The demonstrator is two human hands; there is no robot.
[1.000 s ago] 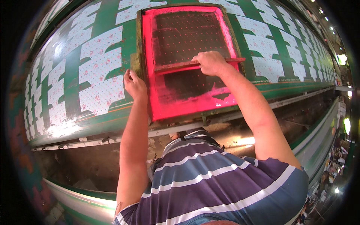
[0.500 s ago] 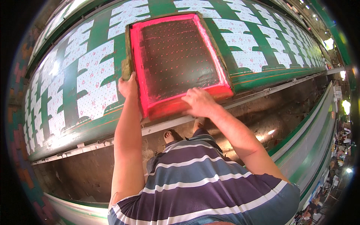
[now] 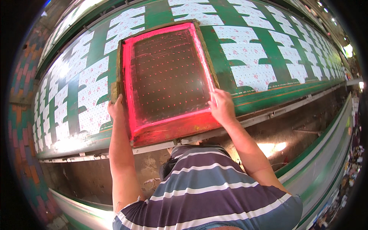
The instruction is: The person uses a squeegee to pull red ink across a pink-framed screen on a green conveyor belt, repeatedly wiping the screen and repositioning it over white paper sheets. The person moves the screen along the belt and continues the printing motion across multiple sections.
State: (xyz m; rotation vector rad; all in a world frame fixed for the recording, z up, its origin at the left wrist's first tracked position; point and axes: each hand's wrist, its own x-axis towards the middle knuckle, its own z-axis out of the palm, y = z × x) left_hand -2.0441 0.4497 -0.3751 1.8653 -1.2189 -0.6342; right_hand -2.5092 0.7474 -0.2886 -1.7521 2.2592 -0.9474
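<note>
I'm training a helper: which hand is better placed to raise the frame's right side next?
The right, I'd judge: the right hand is at the right edge of the frame, while the left hand is across at its left edge.

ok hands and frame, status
Left fingers on screen frame, left side; right fingers on right side. Printed white pieces flank it. Nothing on its dark panel.

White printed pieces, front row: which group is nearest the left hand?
The group just left of the left hand; others lie farther left or beyond the pink-edged frame.
</note>
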